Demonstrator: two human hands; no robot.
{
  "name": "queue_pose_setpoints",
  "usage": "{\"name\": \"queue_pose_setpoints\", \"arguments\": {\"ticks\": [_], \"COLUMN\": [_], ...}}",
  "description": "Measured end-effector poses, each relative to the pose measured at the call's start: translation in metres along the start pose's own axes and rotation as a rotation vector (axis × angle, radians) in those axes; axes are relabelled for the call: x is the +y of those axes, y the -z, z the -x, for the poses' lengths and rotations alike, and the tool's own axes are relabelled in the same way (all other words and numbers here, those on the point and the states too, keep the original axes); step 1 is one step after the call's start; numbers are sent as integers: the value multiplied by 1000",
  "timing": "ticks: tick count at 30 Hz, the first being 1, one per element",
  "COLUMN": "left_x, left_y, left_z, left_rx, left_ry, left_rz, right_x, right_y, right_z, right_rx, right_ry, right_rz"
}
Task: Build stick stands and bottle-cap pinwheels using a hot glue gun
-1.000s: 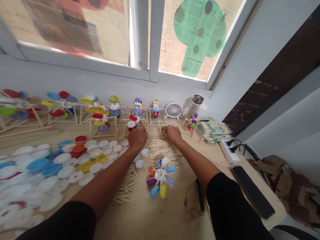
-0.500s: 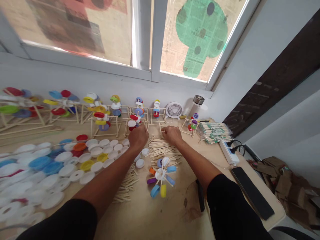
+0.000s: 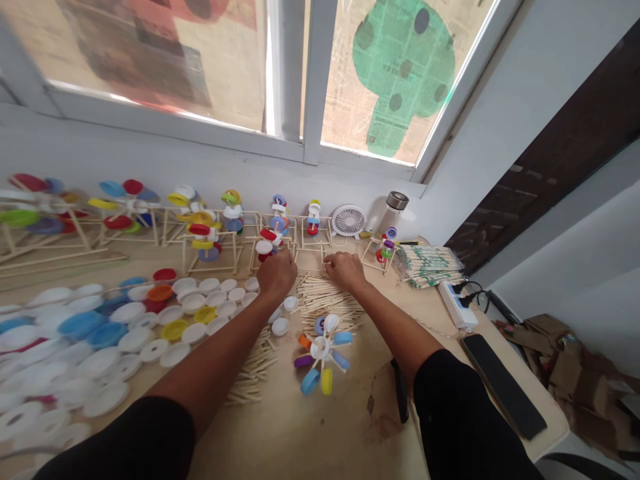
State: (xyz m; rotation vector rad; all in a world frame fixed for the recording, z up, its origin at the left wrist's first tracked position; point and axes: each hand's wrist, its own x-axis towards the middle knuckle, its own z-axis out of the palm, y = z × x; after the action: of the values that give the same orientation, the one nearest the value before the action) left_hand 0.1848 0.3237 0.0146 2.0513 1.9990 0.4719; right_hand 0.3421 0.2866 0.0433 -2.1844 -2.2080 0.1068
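Observation:
Between my hands stands a small frame of wooden sticks (image 3: 311,251) on the table. My left hand (image 3: 277,273) is closed on its left side, the fingertips partly hidden behind the hand. My right hand (image 3: 346,269) pinches the frame's right side with thumb and fingers. Just below the hands lies a pile of loose wooden sticks (image 3: 325,297). Nearer to me rests a wheel of coloured bottle caps on sticks (image 3: 321,349). A finished-looking cap wheel on a stick frame (image 3: 270,241) stands close by my left hand.
Many bottle caps (image 3: 135,338) spread over the left. Several cap wheels on stick frames (image 3: 205,243) line the wall. A small white fan (image 3: 349,221), a bottle (image 3: 393,212), bagged sticks (image 3: 431,265), a power strip (image 3: 457,305) and a black phone (image 3: 503,385) are at right.

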Motion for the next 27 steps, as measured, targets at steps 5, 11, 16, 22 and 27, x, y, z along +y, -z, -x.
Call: {"name": "queue_pose_setpoints", "arguments": {"ticks": [5, 11, 16, 22, 27], "left_x": [0, -1, -1, 0, 0], "left_y": [1, 0, -2, -2, -2], "left_z": [1, 0, -1, -1, -1], "left_rx": [7, 7, 9, 6, 3], "left_ry": [-7, -8, -4, 4, 6], "left_rz": [0, -9, -12, -12, -11], "right_x": [-1, 0, 3, 3, -2], "right_y": [2, 4, 9, 25, 40], "right_z": [1, 5, 8, 17, 33], "right_rx": [4, 28, 55, 104, 135], "right_ry": [-18, -41, -63, -41, 19], "right_rz": [3, 10, 5, -44, -113]}}
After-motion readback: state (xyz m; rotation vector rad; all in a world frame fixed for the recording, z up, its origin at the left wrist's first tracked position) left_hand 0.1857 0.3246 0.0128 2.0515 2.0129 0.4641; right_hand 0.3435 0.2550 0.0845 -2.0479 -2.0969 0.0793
